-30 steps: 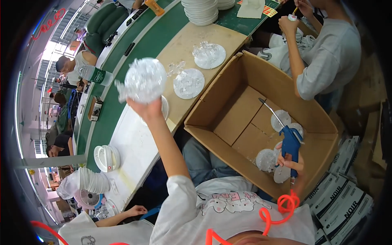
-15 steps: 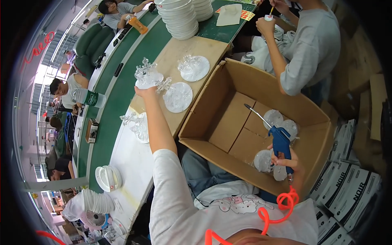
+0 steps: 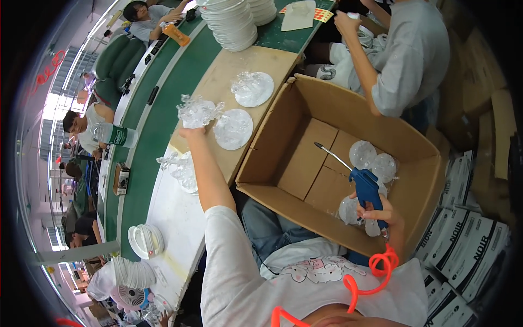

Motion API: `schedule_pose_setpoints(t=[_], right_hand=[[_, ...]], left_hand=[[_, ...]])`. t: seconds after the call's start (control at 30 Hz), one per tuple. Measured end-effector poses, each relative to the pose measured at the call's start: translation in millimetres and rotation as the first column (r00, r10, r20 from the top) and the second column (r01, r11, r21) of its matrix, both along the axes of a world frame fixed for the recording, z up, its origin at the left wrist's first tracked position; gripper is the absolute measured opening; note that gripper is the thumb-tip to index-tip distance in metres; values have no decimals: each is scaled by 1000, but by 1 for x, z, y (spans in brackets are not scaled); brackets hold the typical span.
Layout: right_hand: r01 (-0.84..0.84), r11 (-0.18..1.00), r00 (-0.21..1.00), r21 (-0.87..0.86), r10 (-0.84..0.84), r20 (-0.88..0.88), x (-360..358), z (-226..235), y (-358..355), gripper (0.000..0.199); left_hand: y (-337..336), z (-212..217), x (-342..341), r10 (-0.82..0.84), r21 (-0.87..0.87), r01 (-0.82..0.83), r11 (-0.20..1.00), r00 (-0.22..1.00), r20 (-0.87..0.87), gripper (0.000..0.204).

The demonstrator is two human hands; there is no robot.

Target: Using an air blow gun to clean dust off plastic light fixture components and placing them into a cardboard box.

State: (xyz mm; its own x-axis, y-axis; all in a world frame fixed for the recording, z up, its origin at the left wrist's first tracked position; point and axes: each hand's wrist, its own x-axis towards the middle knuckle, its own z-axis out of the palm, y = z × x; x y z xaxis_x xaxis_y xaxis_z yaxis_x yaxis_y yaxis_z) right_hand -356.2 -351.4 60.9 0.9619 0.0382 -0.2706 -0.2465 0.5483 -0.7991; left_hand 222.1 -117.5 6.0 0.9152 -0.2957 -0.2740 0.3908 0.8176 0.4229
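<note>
head view: left hand (image 3: pixel 192 129) stretched out over the tan board (image 3: pixel 239 71) on the workbench, fingers closed around the underside of a clear plastic ornament (image 3: pixel 197 111), lifting it just beside a round clear disc (image 3: pixel 233 128) lying on that board; second clear disc (image 3: pixel 253 89) with a crumpled clear piece on it sits further along the same board, apart from the hand. right hand (image 3: pixel 381 212) clenched on the grip of a blue air blow gun (image 3: pixel 367 188), thin metal nozzle (image 3: pixel 332 156) angled up and to the left inside the open cardboard box (image 3: pixel 327 103); gun body sits over the box floor near the front wall. orange coiled hose (image 3: pixel 376 272) runs from below the right hand down across the person's white shirt. clear round pieces (image 3: pixel 373 161) lie in the box corner, just past the gun, some touching each other; one more clear piece sits low by the hand, partly hidden. more clear ornaments (image 3: pixel 180 166) rest on the white part of the bench near the left elbow. stack of white plates (image 3: pixel 231 22) at the far end of the bench. another person in a grey shirt (image 3: pixel 406 60) sits beyond the box, hands up at own work. stacked white cartons (image 3: pixel 468 240) to the right of the box.
</note>
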Motion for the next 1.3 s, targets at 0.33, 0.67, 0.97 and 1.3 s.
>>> schedule_pose_setpoints(t=[0.33,0.67,0.97,1.3], right_hand=[[18,1000,994,22,-20,103,12,16,-1,56],[297,951,954,-86,-299,-14,-38,14,-27,58],[421,894,907,-155,-414,76,-36,20,-27,57],[378,917,926,-127,-373,59,-40,21,-21,55]], left_hand=[[119,40,35,242,529,-366,766,926,290,50],[-148,40,-385,-889,818,-390,422,2,459,44],[-164,-125,-583,-677,550,-579,603,-735,-32,44],[-208,-113,-587,-598,915,-301,268,-796,-86,59]])
